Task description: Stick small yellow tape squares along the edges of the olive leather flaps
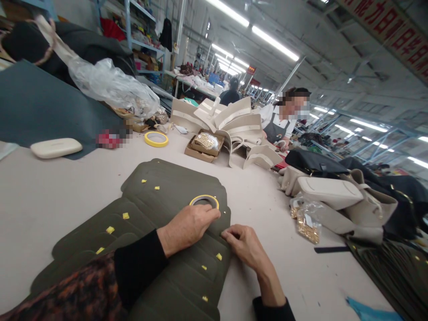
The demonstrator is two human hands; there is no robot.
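Yellow tape roll point(204, 197) is clamped by palm-down left hand point(187, 226); right hand point(246, 246) curls, fingers together.

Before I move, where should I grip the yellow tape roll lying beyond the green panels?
I'd pinch the near rim of the tape roll from above, one fingertip inside the hole, thumb on the outer wall: it lies flat, hole facing up, with bare table on its near side.

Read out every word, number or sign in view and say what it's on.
"能力日": red letters on the overhead banner; the rest is cut off or too blurred to read surely.
Small red sign at the back: too blurred.
White case: faint mark, too small.
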